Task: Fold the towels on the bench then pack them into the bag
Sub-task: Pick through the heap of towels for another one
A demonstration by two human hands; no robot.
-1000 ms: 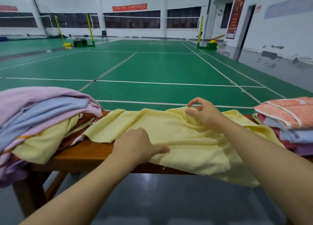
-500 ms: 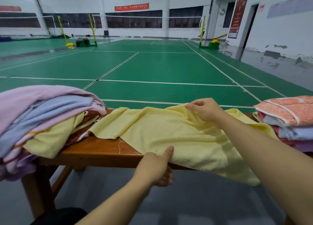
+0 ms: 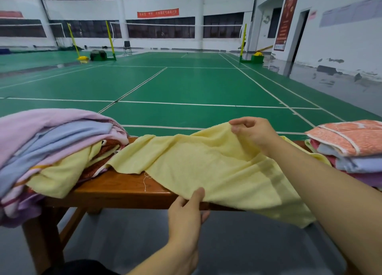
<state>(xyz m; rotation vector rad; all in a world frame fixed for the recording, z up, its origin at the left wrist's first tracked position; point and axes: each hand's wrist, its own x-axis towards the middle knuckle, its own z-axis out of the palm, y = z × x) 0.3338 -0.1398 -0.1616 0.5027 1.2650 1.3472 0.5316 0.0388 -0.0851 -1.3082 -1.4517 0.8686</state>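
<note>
A pale yellow towel (image 3: 208, 167) lies spread across the wooden bench (image 3: 124, 190), its near edge hanging over the front. My right hand (image 3: 253, 132) pinches the towel's far edge and lifts it off the bench. At the bench's front edge my left hand (image 3: 186, 214) pinches the near edge, thumb on top. A loose heap of unfolded towels (image 3: 51, 148) in pink, blue and yellow fills the left end. A stack of folded towels (image 3: 351, 148) with an orange one on top sits at the right end. No bag is in view.
A green badminton court (image 3: 186, 84) stretches beyond the bench, with net posts (image 3: 110, 39) far back. Grey floor (image 3: 237, 243) lies below the bench on my side. A white wall with a dark doorway (image 3: 299, 32) runs along the right.
My left hand left the top of the towel, dropped to the bench's front edge and took the near edge. My right hand lifted the far edge higher.
</note>
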